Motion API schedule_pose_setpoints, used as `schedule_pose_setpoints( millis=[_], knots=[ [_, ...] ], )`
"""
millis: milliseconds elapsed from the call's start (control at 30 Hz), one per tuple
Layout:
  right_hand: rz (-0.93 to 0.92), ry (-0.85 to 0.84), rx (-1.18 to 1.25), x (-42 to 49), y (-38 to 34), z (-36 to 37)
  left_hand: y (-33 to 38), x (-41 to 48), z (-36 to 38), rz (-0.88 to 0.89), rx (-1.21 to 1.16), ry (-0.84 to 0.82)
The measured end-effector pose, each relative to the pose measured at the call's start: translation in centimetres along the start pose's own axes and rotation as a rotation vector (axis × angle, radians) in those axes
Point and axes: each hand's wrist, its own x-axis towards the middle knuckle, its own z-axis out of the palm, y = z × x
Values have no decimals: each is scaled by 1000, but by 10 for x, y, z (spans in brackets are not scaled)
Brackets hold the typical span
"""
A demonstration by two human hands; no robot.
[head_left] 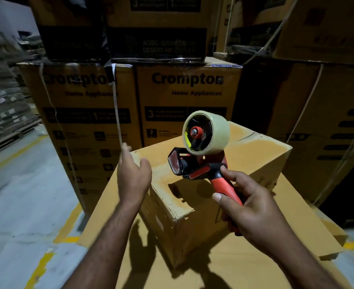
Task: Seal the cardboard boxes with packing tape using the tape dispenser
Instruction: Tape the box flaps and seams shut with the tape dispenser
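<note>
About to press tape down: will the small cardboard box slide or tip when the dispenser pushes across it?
Probably slides: the small box sits loose on the smooth larger box, and the open left hand seems not to brace it. Tipping looks unlikely; it is about as wide as tall. Its crumpled near corner suggests walls that may give.

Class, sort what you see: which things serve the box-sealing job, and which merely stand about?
Job: red-handled tape dispenser with clear tape roll, gripped by the right hand; small brown cardboard box; open left hand.
Standing about: stacked printed Crompton cartons; white strap; grey stacks on pallets.
</note>
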Motion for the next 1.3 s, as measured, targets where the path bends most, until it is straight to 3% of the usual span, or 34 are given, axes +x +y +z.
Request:
schedule_pose_setpoints(
  millis=[67,167,233,433,600,867,1000,1200,1300],
  knots=[
    [-37,-12,-19,0,-2,2,27,-6,-18,-77,-219,-105],
    [-109,-34,-86,2,-8,6,56,2,-33,-496,-599,-579],
    [-156,-41,-156,3,-12,9,64,10,-40,-655,-807,-747],
    [-269,-15,-168,10,-22,21,55,23,-53,-794,-980,-690],
    [-358,-23,-210,18,-26,35,49,35,-59,-800,-898,-652],
    [-352,-24,-211,37,-21,57,46,79,-74,-541,-436,-639],
    [-313,-20,-258,47,-14,66,48,95,-74,-279,-134,-469],
    [-218,-16,-343,55,-12,81,16,119,-47,-55,160,-382],
    [-230,-33,-396,57,-16,90,1,123,-38,-21,199,-330]
  ],
)
